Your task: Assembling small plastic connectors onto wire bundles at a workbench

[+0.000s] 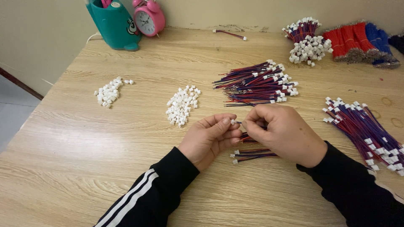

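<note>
Roughly, with everything placed relative to the middle pile of white connector housings [182, 106] on the wooden table [84, 168]:

Far left of it: a smaller heap of white housings [109, 91]. Up-left, at the wall: a teal holder [114, 23] and a pink alarm clock [148, 17].

Just down-right of it: left hand [210, 138], fingertips pinched shut on a small white housing [232, 122]. Right hand [282, 134] touches it from the other side, thumb and forefinger closed on thin wire ends [239, 123] at the housing's mouth. Below the hands: a few finished leads [252, 154] lying on the table.

Right of the pile: a fanned bundle of red-blue wired leads [256, 84]. Further right: another bundle [366, 134] at the table edge. Up-right: a tied bunch with white plugs [307, 42], then red and blue wire bundles [362, 40].

Step, by my read: seating wire ends into the housing. The next move calls for a steady pinch on the left and a straight, aligned push from the right; whether the ends are fully in can't be told, too small.
</note>
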